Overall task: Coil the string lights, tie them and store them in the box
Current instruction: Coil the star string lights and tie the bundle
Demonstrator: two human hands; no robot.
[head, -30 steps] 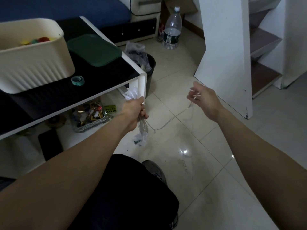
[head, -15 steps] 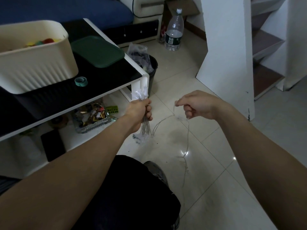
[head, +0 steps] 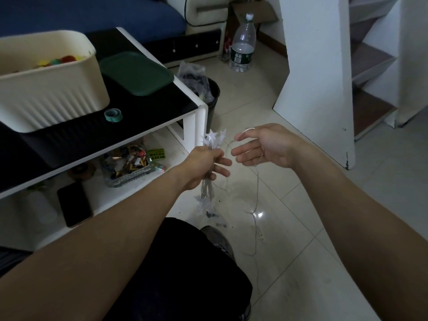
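My left hand (head: 203, 166) grips a coiled bundle of clear string lights (head: 214, 139); white star lights stick out above the fist and hang below it. My right hand (head: 266, 147) is just to the right of the bundle, palm turned up and fingers relaxed. The thin loose wire (head: 257, 193) loops at its index fingertip, crosses the palm and trails down onto the floor. The cream ribbed box (head: 46, 96) stands open on the black table top at the left, with coloured items inside. Its dark green lid (head: 136, 72) lies beside it.
A small teal tape roll (head: 113, 115) lies on the table (head: 162, 126) in front of the box. The lower shelf holds a cluttered tray (head: 129, 165) and a phone (head: 74, 203). A black bin (head: 212, 93), a water bottle (head: 242, 47) and a white stair wall (head: 315, 89) stand beyond.
My right hand swung back in from the far right to beside the bundle and opened from a pinch to a relaxed palm. My left hand kept gripping the bundle.
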